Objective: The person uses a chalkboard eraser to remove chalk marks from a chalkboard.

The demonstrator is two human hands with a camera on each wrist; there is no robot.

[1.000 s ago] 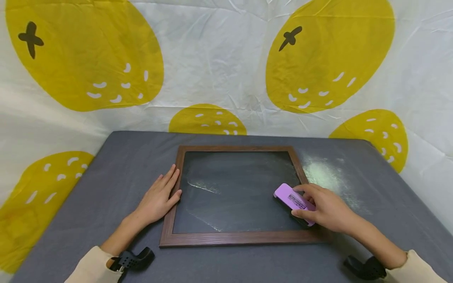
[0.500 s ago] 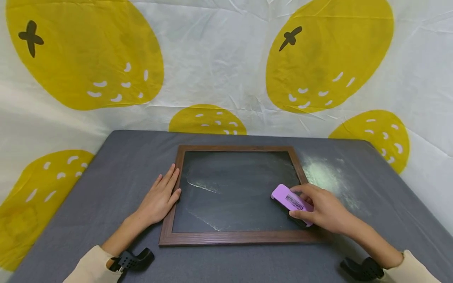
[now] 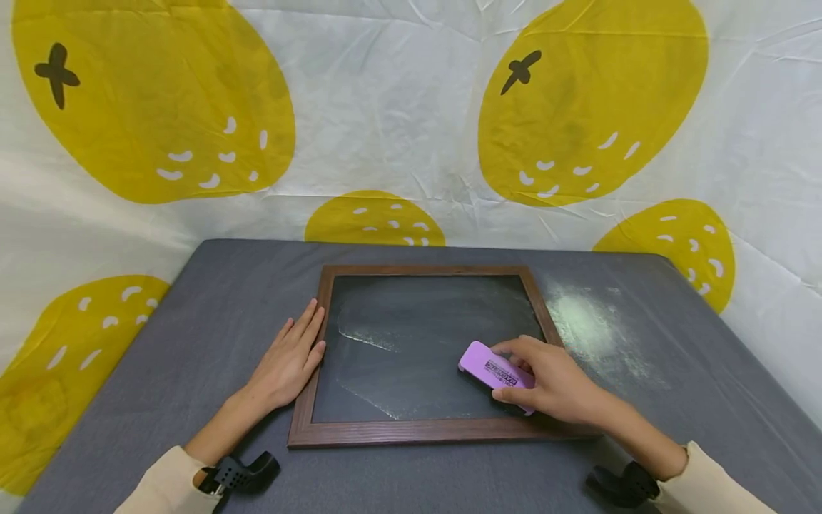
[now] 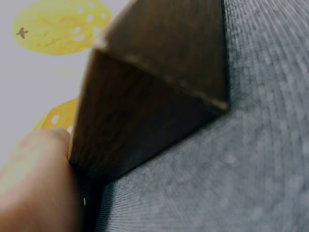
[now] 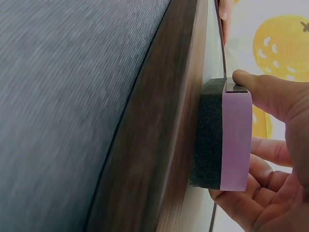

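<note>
A framed chalkboard lies flat on the grey cloth, with faint chalk streaks on its left half. My right hand grips a purple chalkboard eraser between thumb and fingers over the board's lower right. In the right wrist view the eraser shows its dark felt side against the board, close to the brown wooden frame. My left hand rests with straight fingers along the frame's left edge. In the left wrist view a corner of the frame is near, with part of my left hand beside it.
Grey cloth covers the table, with a pale chalky smear right of the board. A white curtain with yellow fruit prints hangs behind. Each wrist wears a black camera mount.
My right hand has slid the eraser leftward across the lower right of the board. The left hand stays at the frame's left edge.
</note>
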